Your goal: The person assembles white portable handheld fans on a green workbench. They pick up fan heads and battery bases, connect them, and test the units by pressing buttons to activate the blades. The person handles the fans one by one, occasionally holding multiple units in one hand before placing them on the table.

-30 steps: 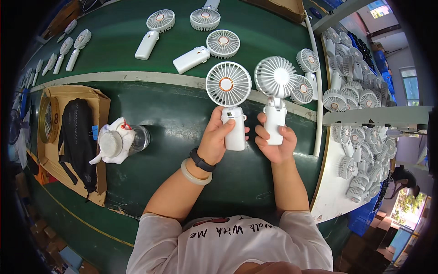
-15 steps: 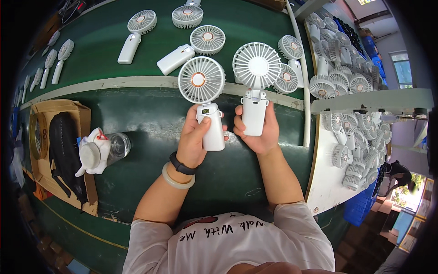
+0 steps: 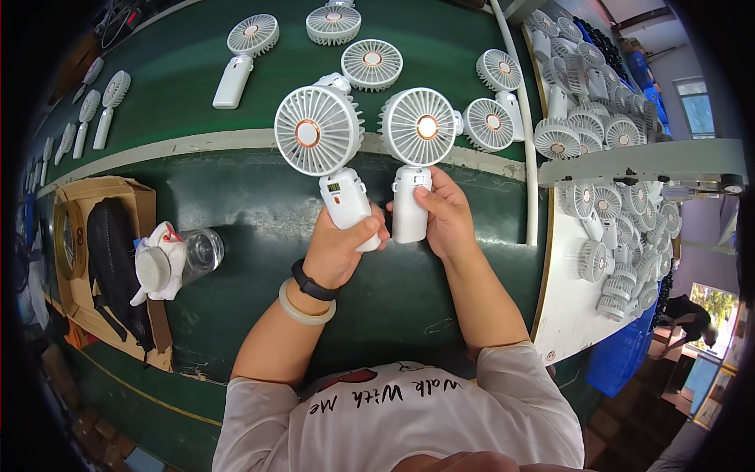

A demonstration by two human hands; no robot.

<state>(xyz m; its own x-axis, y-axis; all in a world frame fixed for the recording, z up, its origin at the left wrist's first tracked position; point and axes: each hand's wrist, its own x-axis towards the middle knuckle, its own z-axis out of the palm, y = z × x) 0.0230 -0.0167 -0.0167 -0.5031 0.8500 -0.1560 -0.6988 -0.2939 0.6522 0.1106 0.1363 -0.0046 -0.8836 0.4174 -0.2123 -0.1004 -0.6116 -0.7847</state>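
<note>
My left hand [image 3: 336, 248] grips the lower handle of a white handheld fan [image 3: 346, 203], whose round head has an orange ring at its hub. A small dark display and a reddish button show on that handle. In my right hand [image 3: 446, 208] is a second white handheld fan [image 3: 409, 216], its head also facing up, with the thumb pressed near the top of its handle. Both fans are held upright side by side above the dark green bench [image 3: 377, 315], apart from each other. Fingers behind the handles are partly hidden.
Several more white fans [image 3: 372, 64] lie on the green belt [image 3: 181, 86] beyond a pale rail. At right, a white table [image 3: 562, 315] carries a pile of fans. To the left stand a cardboard box [image 3: 157, 315] with a black pouch and a clear jar [image 3: 204, 250] with cloth.
The right fan has turned, so its orange-ringed hub side now shows. My left hand has slid lower on its handle, and the left fan has tilted leftward. Fans on the belt have shifted slightly.
</note>
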